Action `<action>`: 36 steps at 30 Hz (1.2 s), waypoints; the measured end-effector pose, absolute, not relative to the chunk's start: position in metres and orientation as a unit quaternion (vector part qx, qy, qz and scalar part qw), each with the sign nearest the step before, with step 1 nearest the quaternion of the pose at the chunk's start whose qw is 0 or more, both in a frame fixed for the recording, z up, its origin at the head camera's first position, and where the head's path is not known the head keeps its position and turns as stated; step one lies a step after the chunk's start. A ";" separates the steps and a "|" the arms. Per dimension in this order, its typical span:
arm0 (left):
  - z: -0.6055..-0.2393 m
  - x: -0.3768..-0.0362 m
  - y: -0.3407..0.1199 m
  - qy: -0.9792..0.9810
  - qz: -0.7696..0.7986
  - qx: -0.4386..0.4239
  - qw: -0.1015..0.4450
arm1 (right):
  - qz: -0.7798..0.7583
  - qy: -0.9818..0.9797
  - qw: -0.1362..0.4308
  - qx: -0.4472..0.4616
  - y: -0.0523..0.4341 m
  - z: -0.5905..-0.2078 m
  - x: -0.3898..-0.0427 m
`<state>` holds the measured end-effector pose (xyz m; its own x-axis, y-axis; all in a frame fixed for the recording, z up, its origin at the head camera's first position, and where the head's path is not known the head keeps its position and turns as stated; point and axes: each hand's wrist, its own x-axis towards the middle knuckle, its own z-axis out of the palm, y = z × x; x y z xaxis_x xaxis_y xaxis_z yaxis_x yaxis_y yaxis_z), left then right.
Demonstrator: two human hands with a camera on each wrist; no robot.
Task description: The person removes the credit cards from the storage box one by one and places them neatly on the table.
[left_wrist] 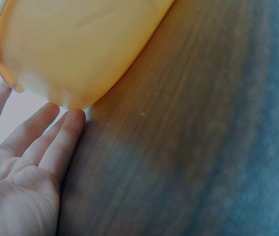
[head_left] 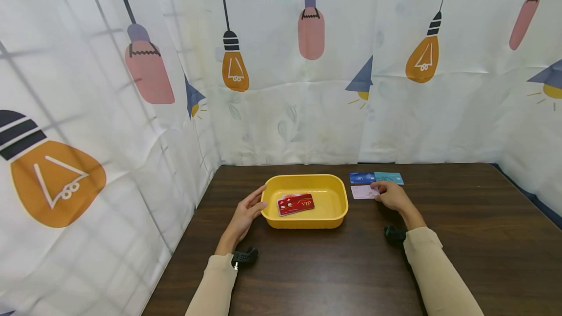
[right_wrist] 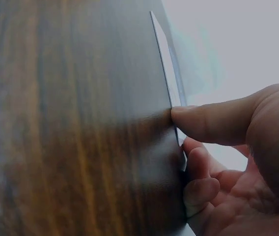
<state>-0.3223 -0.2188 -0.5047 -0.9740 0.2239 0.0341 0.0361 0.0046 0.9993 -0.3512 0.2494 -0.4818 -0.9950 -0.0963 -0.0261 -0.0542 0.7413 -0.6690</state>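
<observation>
A yellow plastic tray [head_left: 306, 224] stands on the table, with red cards [head_left: 296, 204], one marked VIP, overlapping inside it. My left hand [head_left: 244, 213] touches the tray's left end, its fingers mostly straight; in the left wrist view the fingertips [left_wrist: 75, 118] meet the tray's outer wall [left_wrist: 80, 59]. At the tray's right, my right hand [head_left: 392, 196] pinches the right edge of a pale pink card [head_left: 361, 192]. In the right wrist view the thumb lies against this card [right_wrist: 164, 59] and the other fingers curl by its edge.
Behind the pale card lie a dark blue card [head_left: 362, 178] and a light blue card [head_left: 390, 177], side by side. The dark wooden table [head_left: 325, 272] meets a white curtain [head_left: 281, 121] printed with lamps at its back and left.
</observation>
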 end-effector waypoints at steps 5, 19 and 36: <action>-0.505 -0.323 -0.219 0.706 0.699 0.092 0.067 | -0.349 0.936 0.031 -0.036 0.249 -0.482 -0.352; -0.506 -0.323 -0.218 0.701 0.704 0.096 0.060 | -0.340 0.939 0.024 -0.041 0.248 -0.481 -0.355; -0.506 -0.322 -0.219 0.704 0.701 0.101 0.063 | -0.333 0.942 0.027 -0.041 0.250 -0.484 -0.360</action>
<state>-0.3224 -0.2189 -0.5060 -0.9717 0.2300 0.0532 0.0542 -0.0022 0.9985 -0.3597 0.2504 -0.4840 -0.9952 -0.0953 -0.0239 -0.0591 0.7751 -0.6291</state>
